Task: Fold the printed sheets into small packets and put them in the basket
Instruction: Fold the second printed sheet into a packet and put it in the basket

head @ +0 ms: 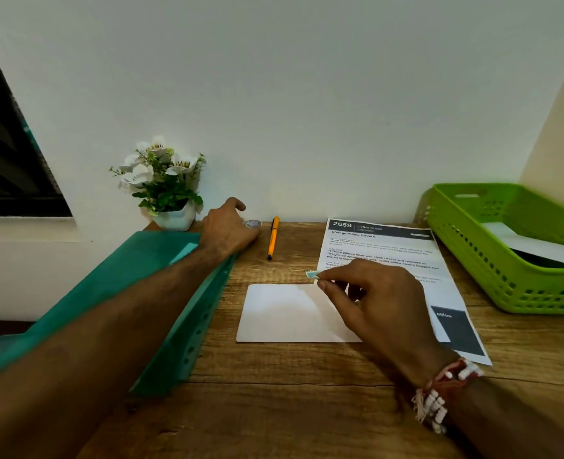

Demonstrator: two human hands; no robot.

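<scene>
Packet (284, 314): white folded paper, blank side up, flat on the wooden table (274, 409) at centre front. The right hand hides its right end, so whether it overlaps the sheet cannot be told.

Sheet (393, 250): printed, headed "2659 Living Room", unfolded, flat just right of the packet.

Basket (492, 279): green, perforated, at the right rear corner and well apart from the packet. It holds one white folded paper (536, 243) lying over something dark.

Right hand (376, 303): above the packet's right end, thumb and forefinger pinching a small pale-teal tape piece (311, 274), the other fingers curled under. Bead bracelet (439, 395) on the wrist.

Left hand (229, 228): reached to the table's rear edge, fingers bent, beside a small clear roll (252, 223). Whether it grips the roll cannot be told.

Pen (273, 238): orange, lying between the roll and the sheet.

Tray (135, 279): teal, perforated, at left under the left forearm.

Flowerpot (174, 217): white, white blooms, rear left against the wall.
</scene>
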